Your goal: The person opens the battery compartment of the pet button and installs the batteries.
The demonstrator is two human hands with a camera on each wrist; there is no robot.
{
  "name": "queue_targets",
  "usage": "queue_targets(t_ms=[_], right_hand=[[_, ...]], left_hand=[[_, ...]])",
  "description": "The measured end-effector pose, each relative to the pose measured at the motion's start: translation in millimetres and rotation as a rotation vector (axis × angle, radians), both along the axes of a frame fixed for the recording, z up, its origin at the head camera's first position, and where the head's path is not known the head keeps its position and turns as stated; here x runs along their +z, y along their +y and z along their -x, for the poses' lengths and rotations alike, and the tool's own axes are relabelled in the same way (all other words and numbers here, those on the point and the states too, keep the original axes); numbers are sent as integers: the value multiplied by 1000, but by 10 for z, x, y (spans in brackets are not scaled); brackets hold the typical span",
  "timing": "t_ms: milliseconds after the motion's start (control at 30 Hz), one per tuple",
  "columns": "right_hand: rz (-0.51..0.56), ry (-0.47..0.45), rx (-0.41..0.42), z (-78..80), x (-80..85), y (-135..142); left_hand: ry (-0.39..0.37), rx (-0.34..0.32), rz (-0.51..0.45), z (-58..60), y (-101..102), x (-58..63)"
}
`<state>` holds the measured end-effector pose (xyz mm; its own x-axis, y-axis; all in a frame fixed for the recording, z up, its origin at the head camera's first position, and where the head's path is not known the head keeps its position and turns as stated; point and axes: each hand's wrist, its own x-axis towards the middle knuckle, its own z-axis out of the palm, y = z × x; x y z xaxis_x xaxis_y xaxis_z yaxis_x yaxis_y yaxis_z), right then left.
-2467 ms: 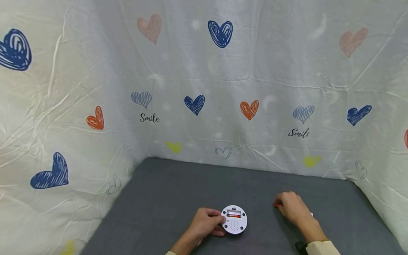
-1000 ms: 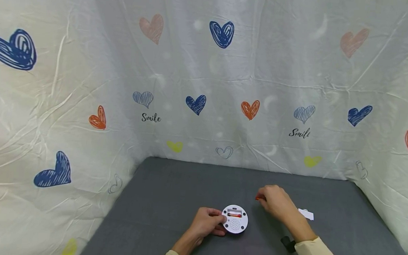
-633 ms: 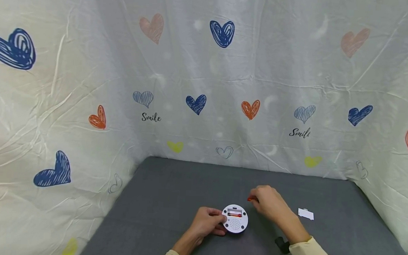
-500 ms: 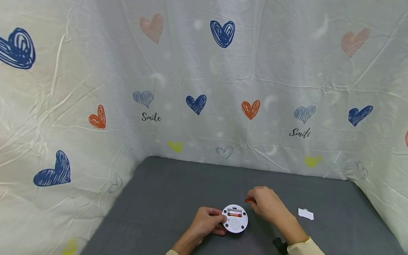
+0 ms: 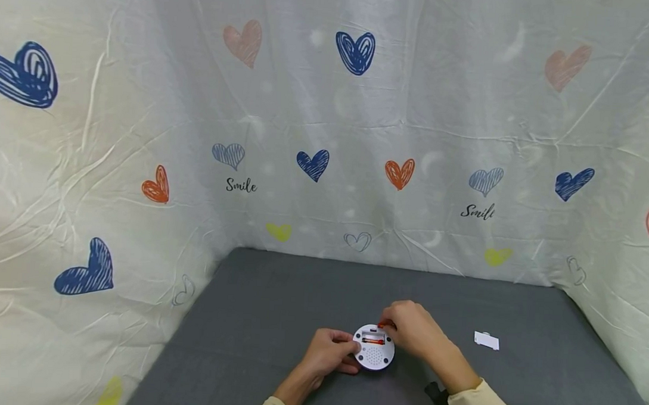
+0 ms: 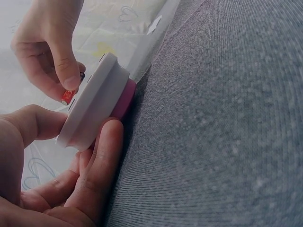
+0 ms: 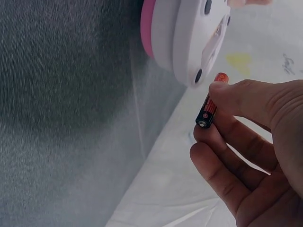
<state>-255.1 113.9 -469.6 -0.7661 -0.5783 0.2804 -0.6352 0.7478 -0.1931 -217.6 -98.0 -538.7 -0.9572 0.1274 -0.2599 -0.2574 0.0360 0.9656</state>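
My left hand [image 5: 326, 353] grips the left edge of a round white device [image 5: 373, 356], thumb on its upturned face and fingers under the rim. That face has small dark feet, a dotted speaker grille and an uncovered battery compartment with one red battery [image 5: 373, 341] inside. A pink base [image 6: 124, 100] shows underneath in the left wrist view. Between thumb and fingertips, my right hand [image 5: 414, 328] pinches a second battery [image 7: 211, 101], red and black, just above the device's far right edge by the compartment.
A small white battery cover [image 5: 486, 340] lies on the grey cloth-covered table [image 5: 278, 302], right of the right forearm. A dark object [image 5: 436, 395] sits at the right wrist. A white curtain [image 5: 360, 108] printed with hearts surrounds the table's back and sides.
The right hand has carried the battery leftward from near the white cover to the device, uncovering that cover to view. The left hand and device have stayed nearly still.
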Motion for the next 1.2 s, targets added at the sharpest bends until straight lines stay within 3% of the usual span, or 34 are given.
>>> queue_targets(t_ms=[333, 1200], right_hand=[[14, 4, 49, -41, -35, -93], [-5, -5, 68, -48, -76, -187]], left_hand=[[2, -14, -5, -6, -15, 16], [9, -19, -1, -5, -29, -5]])
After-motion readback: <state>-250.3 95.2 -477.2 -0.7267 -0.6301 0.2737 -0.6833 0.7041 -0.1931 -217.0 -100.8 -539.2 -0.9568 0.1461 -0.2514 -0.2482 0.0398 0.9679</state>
